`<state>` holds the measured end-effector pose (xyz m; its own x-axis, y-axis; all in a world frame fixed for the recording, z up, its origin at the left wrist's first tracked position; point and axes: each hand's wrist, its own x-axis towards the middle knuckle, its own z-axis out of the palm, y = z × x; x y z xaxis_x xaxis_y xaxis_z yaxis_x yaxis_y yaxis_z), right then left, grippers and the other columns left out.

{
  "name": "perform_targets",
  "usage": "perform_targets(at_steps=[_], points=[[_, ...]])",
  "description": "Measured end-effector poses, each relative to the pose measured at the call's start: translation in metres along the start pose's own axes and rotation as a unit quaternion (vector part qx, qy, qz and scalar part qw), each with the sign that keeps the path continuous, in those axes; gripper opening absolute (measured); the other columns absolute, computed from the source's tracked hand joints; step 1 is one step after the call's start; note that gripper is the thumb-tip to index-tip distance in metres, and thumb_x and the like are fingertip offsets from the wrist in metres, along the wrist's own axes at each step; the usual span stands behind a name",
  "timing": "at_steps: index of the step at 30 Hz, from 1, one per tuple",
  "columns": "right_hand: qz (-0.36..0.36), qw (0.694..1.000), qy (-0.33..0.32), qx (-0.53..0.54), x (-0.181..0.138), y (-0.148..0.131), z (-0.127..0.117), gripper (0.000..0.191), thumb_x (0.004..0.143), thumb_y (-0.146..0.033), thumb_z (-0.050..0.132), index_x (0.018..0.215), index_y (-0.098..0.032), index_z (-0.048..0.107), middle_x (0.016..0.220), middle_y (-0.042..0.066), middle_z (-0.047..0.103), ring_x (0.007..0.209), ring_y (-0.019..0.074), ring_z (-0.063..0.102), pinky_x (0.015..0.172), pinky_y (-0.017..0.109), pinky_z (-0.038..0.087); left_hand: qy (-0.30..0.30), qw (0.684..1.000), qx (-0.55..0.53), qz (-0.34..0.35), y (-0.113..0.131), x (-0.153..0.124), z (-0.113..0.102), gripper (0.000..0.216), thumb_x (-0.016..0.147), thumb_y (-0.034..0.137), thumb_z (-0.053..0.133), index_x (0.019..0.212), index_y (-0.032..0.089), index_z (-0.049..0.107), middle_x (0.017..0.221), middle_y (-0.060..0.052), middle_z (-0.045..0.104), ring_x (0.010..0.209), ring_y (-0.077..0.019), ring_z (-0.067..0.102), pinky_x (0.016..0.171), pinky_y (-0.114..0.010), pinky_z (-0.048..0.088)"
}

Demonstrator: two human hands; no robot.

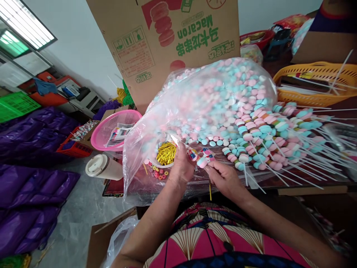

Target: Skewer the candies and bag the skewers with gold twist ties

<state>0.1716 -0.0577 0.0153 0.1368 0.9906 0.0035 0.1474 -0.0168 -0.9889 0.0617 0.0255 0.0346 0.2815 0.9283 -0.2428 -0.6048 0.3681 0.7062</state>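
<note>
My right hand (224, 178) pinches a small printed plastic bag (205, 157) with pink and blue pieces showing through it. My left hand (182, 163) is closed around another printed wrapper (192, 153); its white end sticks up past the thumb, and the palm side is hidden. Just left of that hand, a white bowl holds gold twist ties (166, 153). Ring-shaped candies (158, 173) lie below the bowl. A single yellow tie (210, 191) hangs at the table edge under my right hand.
A large clear bag of pink, blue and white marshmallows (217, 96) spreads behind my hands. Skewered marshmallows (267, 137) are piled at right, near an orange basket (295, 95). Leftward are a pink basket (97, 130) and a lidded cup (113, 171). A cardboard box (156, 56) stands behind.
</note>
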Motion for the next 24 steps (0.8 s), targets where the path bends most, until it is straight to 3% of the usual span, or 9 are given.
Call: perform_targets(at_steps=[2, 5, 7, 10, 13, 16, 20, 24], points=[[0.110, 0.981, -0.064, 0.145, -0.001, -0.001, -0.002, 0.030, 0.079, -0.048, 0.051, 0.066, -0.021, 0.048, 0.042, -0.007, 0.040, 0.036, 0.0072, 0.027, 0.037, 0.022, 0.020, -0.037, 0.999, -0.029, -0.012, 0.015, 0.006, -0.006, 0.052, 0.067, 0.062, 0.065, 0.099, 0.021, 0.059, 0.095, -0.007, 0.068, 0.082, -0.0210, 0.065, 0.073, -0.034, 0.050], [0.214, 0.913, -0.156, 0.310, -0.003, 0.000, -0.003, 0.031, 0.074, -0.051, 0.058, 0.072, -0.020, 0.050, 0.037, -0.011, 0.038, 0.030, 0.0037, 0.013, 0.032, 0.020, 0.010, -0.120, 0.992, -0.030, -0.033, 0.029, 0.011, -0.010, 0.055, 0.068, 0.061, 0.065, 0.105, 0.020, 0.060, 0.101, -0.010, 0.067, 0.091, -0.0251, 0.065, 0.080, -0.040, 0.049], [0.231, 0.887, -0.188, 0.352, -0.004, 0.002, -0.002, 0.032, 0.072, -0.049, 0.062, 0.071, -0.020, 0.051, 0.036, -0.011, 0.039, 0.030, 0.0027, 0.011, 0.031, 0.019, 0.010, -0.163, 0.985, -0.011, -0.047, 0.030, 0.012, -0.007, 0.051, 0.069, 0.053, 0.068, 0.106, 0.018, 0.060, 0.089, -0.009, 0.069, 0.083, -0.0241, 0.066, 0.081, -0.041, 0.049], [0.220, 0.895, -0.176, 0.346, -0.005, 0.005, -0.002, 0.033, 0.072, -0.051, 0.061, 0.072, -0.020, 0.051, 0.035, -0.011, 0.037, 0.029, 0.0030, 0.012, 0.031, 0.019, 0.010, -0.153, 0.987, -0.016, -0.044, 0.025, 0.012, 0.000, 0.028, 0.080, 0.039, 0.062, 0.095, 0.016, 0.062, 0.057, 0.001, 0.061, 0.058, -0.0150, 0.061, 0.077, -0.036, 0.050], [0.157, 0.955, -0.119, 0.220, -0.005, 0.008, -0.005, 0.034, 0.078, -0.051, 0.054, 0.066, -0.020, 0.048, 0.038, -0.010, 0.035, 0.033, 0.0050, 0.020, 0.035, 0.020, 0.015, -0.032, 0.997, -0.036, -0.055, 0.022, 0.014, 0.005, 0.024, 0.089, 0.034, 0.049, 0.078, 0.015, 0.060, 0.046, 0.004, 0.051, 0.045, -0.0108, 0.052, 0.066, -0.031, 0.051], [0.026, 0.999, -0.043, -0.006, -0.005, 0.011, -0.009, 0.034, 0.085, -0.042, 0.047, 0.060, -0.020, 0.045, 0.046, -0.005, 0.041, 0.043, 0.0085, 0.036, 0.044, 0.022, 0.027, 0.091, 0.990, -0.028, -0.101, 0.023, 0.016, 0.007, 0.034, 0.092, 0.034, 0.040, 0.070, 0.014, 0.056, 0.046, 0.001, 0.051, 0.043, -0.0127, 0.052, 0.059, -0.031, 0.050], [-0.131, 0.964, 0.040, -0.228, -0.006, 0.020, -0.015, 0.026, 0.088, -0.031, 0.041, 0.069, -0.019, 0.055, 0.059, 0.002, 0.057, 0.056, 0.0141, 0.051, 0.055, 0.025, 0.035, 0.138, 0.980, -0.015, -0.144, 0.032, 0.015, 0.005, 0.040, 0.094, 0.035, 0.031, 0.073, 0.013, 0.057, 0.049, -0.003, 0.055, 0.048, -0.0168, 0.057, 0.057, -0.033, 0.051], [-0.201, 0.930, 0.061, -0.303, -0.006, 0.028, -0.016, 0.028, 0.090, -0.026, 0.038, 0.074, -0.019, 0.059, 0.066, 0.006, 0.064, 0.064, 0.0168, 0.059, 0.059, 0.025, 0.038, 0.127, 0.978, 0.021, -0.167, 0.035, 0.013, 0.004, 0.039, 0.095, 0.032, 0.030, 0.081, 0.010, 0.060, 0.056, -0.008, 0.062, 0.054, -0.0194, 0.063, 0.056, -0.031, 0.050]])
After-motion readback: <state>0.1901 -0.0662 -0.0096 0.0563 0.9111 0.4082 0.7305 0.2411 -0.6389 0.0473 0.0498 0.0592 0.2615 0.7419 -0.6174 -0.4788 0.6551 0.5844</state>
